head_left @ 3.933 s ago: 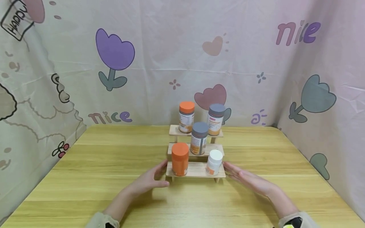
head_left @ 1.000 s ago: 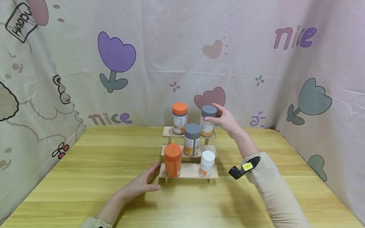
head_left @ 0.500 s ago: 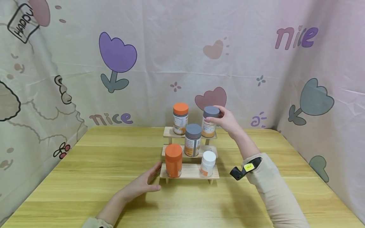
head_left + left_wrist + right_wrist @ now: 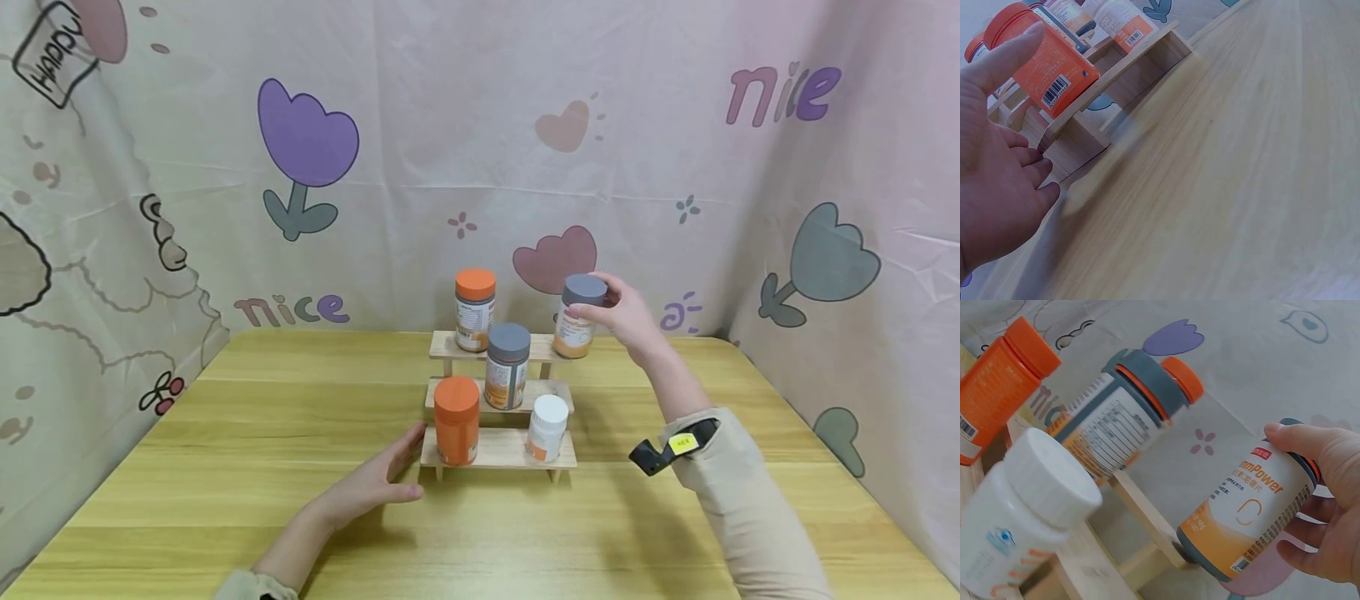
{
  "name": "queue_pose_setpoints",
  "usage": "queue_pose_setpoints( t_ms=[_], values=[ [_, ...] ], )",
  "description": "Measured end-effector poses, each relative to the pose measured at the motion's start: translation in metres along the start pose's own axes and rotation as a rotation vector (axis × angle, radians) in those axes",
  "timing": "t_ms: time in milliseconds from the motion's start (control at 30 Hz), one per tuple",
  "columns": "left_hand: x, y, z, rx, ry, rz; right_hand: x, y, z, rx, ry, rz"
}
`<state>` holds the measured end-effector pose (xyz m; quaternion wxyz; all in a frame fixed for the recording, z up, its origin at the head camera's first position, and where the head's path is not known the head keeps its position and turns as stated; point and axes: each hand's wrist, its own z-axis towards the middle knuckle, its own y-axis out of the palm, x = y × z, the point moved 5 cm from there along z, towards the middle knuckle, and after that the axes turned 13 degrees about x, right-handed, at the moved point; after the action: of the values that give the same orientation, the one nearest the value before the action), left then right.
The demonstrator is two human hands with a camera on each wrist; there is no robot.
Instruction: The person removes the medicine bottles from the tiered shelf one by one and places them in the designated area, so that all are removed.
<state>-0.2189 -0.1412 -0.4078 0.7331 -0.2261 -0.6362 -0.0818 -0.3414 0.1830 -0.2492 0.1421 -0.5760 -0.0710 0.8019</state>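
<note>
My right hand (image 4: 626, 321) grips a grey-capped supplement bottle (image 4: 576, 321) with a white and orange label, thumb in front and fingers behind. In the right wrist view the bottle (image 4: 1250, 506) leans, its base close by the end of the top shelf. My left hand (image 4: 375, 483) rests beside the left end of the three-tier wooden stand (image 4: 498, 450), fingers extended and thumb apart. Nearest to it stands an orange bottle (image 4: 456, 425) on the lowest tier. A white bottle (image 4: 547, 429) shares that tier. Another grey-capped bottle (image 4: 507, 371) occupies the middle tier.
An orange-capped bottle (image 4: 475, 312) stands on the left of the top tier. The stand sits on a wood-grain table (image 4: 225, 467). A printed cloth (image 4: 442, 125) hangs behind the table and along both sides.
My right hand, first beside the stand's lower right, went to the grey-capped bottle and gripped it. In the last half second the bottle has moved right, past the top tier's end.
</note>
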Motion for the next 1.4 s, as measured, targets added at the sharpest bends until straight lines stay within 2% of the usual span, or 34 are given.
queue_pose_setpoints(
  t_ms=[233, 567, 800, 1000, 1167, 1400],
  values=[
    [-0.003, -0.001, -0.001, 0.01, -0.03, 0.006, 0.008, -0.026, -0.003, 0.064, 0.018, -0.058],
    [-0.003, -0.001, -0.001, 0.005, -0.03, -0.002, 0.045, -0.044, -0.011, 0.087, 0.081, -0.09],
    [-0.002, 0.0, 0.0, 0.003, -0.03, -0.004, 0.079, -0.042, -0.015, 0.114, 0.104, -0.086],
    [0.0, 0.0, 0.0, -0.003, 0.009, 0.013, 0.1, -0.033, -0.02, 0.148, 0.132, -0.112],
    [0.002, 0.0, 0.0, 0.0, 0.012, 0.024, 0.112, -0.028, -0.022, 0.168, 0.158, -0.149],
    [0.003, 0.0, -0.001, 0.002, 0.01, 0.023, 0.117, -0.022, -0.024, 0.161, 0.181, -0.132]
  ],
)
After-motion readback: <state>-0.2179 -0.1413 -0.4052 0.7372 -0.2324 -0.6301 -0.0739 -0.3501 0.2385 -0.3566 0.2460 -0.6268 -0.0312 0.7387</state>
